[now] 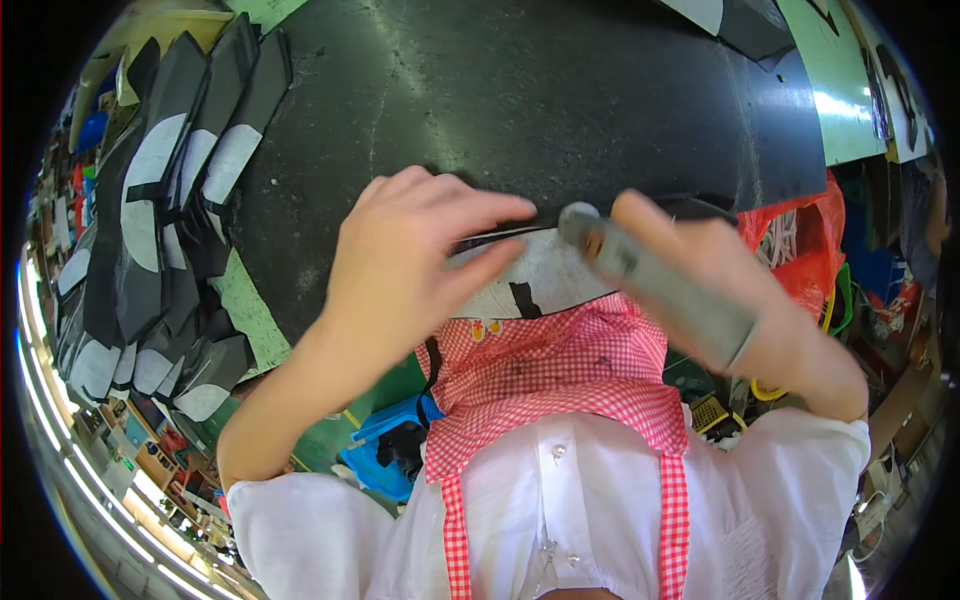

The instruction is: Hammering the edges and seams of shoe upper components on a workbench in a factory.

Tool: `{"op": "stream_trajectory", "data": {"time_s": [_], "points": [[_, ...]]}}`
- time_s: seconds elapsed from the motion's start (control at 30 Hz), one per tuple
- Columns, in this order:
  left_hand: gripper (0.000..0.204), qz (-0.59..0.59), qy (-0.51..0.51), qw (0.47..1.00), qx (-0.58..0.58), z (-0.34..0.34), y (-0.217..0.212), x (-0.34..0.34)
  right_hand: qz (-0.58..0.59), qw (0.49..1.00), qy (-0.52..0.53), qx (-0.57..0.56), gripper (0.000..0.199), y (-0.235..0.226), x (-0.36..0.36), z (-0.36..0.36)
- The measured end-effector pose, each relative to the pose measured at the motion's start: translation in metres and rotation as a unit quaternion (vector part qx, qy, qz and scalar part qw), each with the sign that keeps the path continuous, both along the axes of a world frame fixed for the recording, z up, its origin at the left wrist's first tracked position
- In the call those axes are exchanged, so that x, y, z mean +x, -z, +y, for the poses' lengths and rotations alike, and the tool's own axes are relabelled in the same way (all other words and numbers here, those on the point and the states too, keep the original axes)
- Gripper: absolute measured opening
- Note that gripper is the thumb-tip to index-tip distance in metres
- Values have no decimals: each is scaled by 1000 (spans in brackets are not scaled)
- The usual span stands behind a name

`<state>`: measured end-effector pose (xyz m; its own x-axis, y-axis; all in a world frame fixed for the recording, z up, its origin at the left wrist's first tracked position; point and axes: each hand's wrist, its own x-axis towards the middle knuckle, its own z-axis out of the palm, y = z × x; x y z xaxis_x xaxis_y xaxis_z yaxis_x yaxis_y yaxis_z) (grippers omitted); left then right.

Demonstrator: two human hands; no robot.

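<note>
A hammer [660, 290] with a grey metal head and a small round face is in my right hand [690, 245], somewhat blurred; its handle is mostly hidden. Below it, a dark panel with a whitish backing [565, 265] lies at the table's near edge, partly over my lap. Its far rim is a black strip, and a small black tab shows on the white face. My left hand [405, 235] holds the panel at that rim, index finger along the strip and thumb on the near side. The hammer's round face hangs close to those fingertips; I cannot tell whether it touches the strip.
Stacked black-and-white panels [165, 190] crowd the left side of the black tabletop [480, 90]. More panels [745, 30] lie at the far right. A red plastic bag [815, 230] hangs by the right edge. Down left stands a blue bin [385, 450] with dark pieces inside.
</note>
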<state>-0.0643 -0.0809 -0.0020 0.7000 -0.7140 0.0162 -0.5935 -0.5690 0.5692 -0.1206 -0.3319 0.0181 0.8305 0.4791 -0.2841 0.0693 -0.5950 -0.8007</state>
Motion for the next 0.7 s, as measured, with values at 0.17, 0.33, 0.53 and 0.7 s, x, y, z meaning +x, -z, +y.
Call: {"op": "stream_trajectory", "data": {"time_s": [0.17,0.33,0.53,0.7], "points": [[27,-121,16,993,-4,11,5,-16,-66,992,97,41,21,-7,6,6],[25,48,-34,998,22,26,2,-4,-45,999,-13,-1,19,0,7,12],[26,-135,-7,991,-8,29,13,-28,14,999,-48,-20,20,-2,2,21],[27,-180,-6,984,-11,30,15,-31,-47,998,42,-30,29,-9,5,32]]}}
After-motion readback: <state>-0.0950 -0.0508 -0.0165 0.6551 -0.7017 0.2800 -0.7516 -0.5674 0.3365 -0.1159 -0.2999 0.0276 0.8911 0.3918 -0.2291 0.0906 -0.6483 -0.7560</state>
